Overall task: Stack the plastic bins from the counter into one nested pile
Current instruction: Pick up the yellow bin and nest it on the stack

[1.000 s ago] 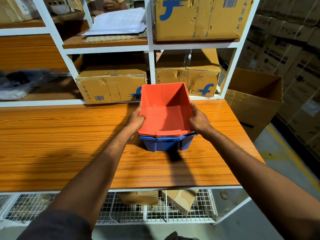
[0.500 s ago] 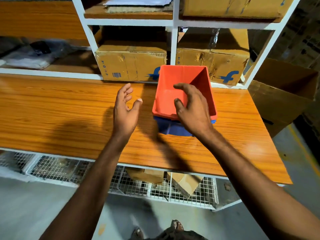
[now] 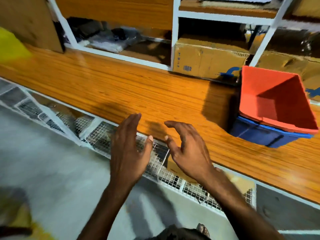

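An orange plastic bin (image 3: pixel 256 90) sits nested inside a blue plastic bin (image 3: pixel 259 134) on the wooden counter (image 3: pixel 138 90), at the right of the view. Both of my hands hover over the counter's front edge, well left of the bins. My left hand (image 3: pixel 129 151) has straight fingers and holds nothing. My right hand (image 3: pixel 188 149) has loosely bent fingers and is also empty. A blurred yellow shape (image 3: pixel 12 44) shows at the far left by the counter; I cannot tell what it is.
White shelving behind the counter holds cardboard boxes (image 3: pixel 207 58) and dark wrapped packages (image 3: pixel 110 38). A brown board (image 3: pixel 29 21) leans at the back left. A wire mesh rack (image 3: pixel 155 158) runs under the counter, above the grey floor.
Both hands have let go of the nested bins and drawn back toward the counter's front edge. The view has swung left, so the bins now lie at the right.
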A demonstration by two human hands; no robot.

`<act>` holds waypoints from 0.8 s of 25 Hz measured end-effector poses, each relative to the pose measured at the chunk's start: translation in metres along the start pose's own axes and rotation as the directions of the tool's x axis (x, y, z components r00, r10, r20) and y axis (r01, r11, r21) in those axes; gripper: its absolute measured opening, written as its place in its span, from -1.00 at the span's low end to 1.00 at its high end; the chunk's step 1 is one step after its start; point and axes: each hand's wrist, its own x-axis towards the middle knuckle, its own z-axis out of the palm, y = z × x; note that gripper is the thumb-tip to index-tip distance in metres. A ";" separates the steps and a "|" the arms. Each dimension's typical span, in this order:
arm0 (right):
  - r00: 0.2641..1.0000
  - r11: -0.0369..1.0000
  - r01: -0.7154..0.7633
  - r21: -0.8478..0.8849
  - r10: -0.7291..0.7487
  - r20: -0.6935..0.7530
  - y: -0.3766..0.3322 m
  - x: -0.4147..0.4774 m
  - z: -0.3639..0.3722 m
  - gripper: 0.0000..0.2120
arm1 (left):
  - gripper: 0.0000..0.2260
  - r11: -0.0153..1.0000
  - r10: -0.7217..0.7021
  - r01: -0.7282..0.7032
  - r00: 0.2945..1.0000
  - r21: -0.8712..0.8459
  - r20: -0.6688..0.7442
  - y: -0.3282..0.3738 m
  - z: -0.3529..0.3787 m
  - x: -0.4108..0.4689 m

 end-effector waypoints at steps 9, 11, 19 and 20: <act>0.961 0.987 0.140 0.074 -0.153 0.232 -0.129 0.052 0.159 -0.57 | -0.47 0.968 -0.227 0.236 0.969 0.086 -0.102 -0.153 -0.124 -0.022; 0.946 0.980 0.175 0.089 -0.193 0.261 -0.150 0.077 0.186 -0.57 | -0.49 0.953 -0.289 0.299 0.946 0.056 -0.146 -0.179 -0.140 -0.008; 0.908 0.923 0.308 0.230 -0.357 0.219 -0.202 0.213 0.286 -0.58 | -0.52 0.932 -0.323 0.354 0.908 0.078 -0.267 -0.296 -0.180 0.091; 0.902 0.917 0.309 0.251 -0.367 0.229 -0.209 0.231 0.298 -0.59 | -0.52 0.928 -0.325 0.362 0.902 0.089 -0.283 -0.311 -0.185 0.104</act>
